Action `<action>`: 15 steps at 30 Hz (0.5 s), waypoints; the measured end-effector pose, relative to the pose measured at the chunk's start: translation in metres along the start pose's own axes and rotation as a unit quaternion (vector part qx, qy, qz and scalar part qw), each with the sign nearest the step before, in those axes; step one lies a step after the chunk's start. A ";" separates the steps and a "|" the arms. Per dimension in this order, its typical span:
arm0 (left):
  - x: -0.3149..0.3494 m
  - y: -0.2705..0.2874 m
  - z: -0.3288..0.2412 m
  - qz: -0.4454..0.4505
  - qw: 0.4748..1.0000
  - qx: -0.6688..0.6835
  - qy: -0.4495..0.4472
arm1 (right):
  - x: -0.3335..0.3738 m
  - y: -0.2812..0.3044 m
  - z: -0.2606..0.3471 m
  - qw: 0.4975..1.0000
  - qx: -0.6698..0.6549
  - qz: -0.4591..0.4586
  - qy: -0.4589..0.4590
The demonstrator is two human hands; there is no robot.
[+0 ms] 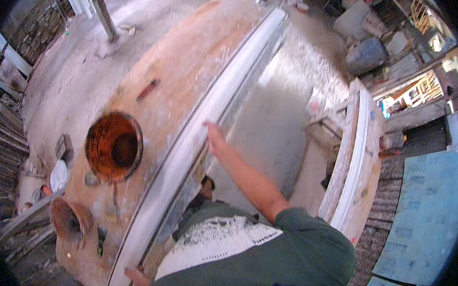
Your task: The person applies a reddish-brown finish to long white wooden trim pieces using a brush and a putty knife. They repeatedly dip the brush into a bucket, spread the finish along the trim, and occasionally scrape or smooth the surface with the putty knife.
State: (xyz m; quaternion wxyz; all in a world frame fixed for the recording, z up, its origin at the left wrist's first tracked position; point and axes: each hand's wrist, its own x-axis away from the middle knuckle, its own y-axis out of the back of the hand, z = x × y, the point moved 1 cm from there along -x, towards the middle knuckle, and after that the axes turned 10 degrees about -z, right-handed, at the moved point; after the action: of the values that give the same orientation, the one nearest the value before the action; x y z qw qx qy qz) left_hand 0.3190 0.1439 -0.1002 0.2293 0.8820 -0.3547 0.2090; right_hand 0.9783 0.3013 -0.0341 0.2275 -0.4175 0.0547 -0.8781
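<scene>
A long white moulding (186, 140) lies slantwise along the near edge of a stained wooden tabletop (181, 66), from lower left to far right. My right hand (216, 139) grips its near edge around the middle, one digit reaching over the top. At its lower left end my left hand (137, 278) holds the same edge; most of its fingers are hidden. Beyond the moulding an orange-stained bucket (114, 147) shows its open mouth. A smaller brownish pot (72, 221) is tilted at the table's left end. A red-handled tool (148, 89) lies farther back.
Another white moulding (354, 171) lies on a board to my right. Past it are light blue sheets (422, 209) and a clear jar (392, 141). A dark blue container (366, 56) stands among clutter at the far right. A wooden post (103, 18) rises behind the table.
</scene>
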 end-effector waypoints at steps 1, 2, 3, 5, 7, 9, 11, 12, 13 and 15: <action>-0.001 -0.004 0.001 -0.018 1.000 0.006 -0.005 | -0.006 0.003 -0.003 1.000 -0.007 -0.018 0.007; -0.003 -0.006 0.003 -0.038 0.999 0.008 -0.010 | 0.002 0.000 0.002 0.997 0.036 -0.059 0.016; 0.014 0.013 0.016 -0.091 0.995 0.034 -0.016 | 0.012 -0.024 -0.002 0.993 0.099 -0.067 0.012; -0.007 -0.021 0.005 -0.086 0.996 0.011 -0.032 | 0.002 -0.003 0.008 0.986 0.091 -0.137 -0.030; -0.008 -0.037 0.007 -0.108 0.993 0.012 -0.047 | -0.001 -0.003 0.012 0.984 0.086 -0.142 -0.067; -0.011 -0.039 0.010 -0.126 0.990 0.018 -0.063 | 0.006 -0.013 0.022 0.987 0.064 -0.109 -0.096; -0.009 -0.038 0.017 -0.137 0.987 0.028 -0.076 | -0.001 -0.014 0.022 0.984 0.094 -0.121 -0.094; -0.009 -0.033 0.022 -0.145 0.985 0.034 -0.086 | 0.000 -0.017 0.023 0.981 0.109 -0.127 -0.097; -0.007 -0.028 0.027 -0.148 0.983 0.044 -0.096 | 0.000 -0.019 0.026 0.977 0.139 -0.119 -0.109; -0.004 -0.018 0.042 -0.147 0.978 0.073 -0.126 | -0.014 -0.013 0.018 0.973 0.159 -0.128 -0.110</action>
State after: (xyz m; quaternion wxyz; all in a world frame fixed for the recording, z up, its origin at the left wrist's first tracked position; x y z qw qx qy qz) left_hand 0.3379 0.1348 -0.1409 0.1460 0.9582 -0.2309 0.0851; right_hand 0.9953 0.3205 -0.0288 0.1812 -0.4731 -0.1651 -0.8462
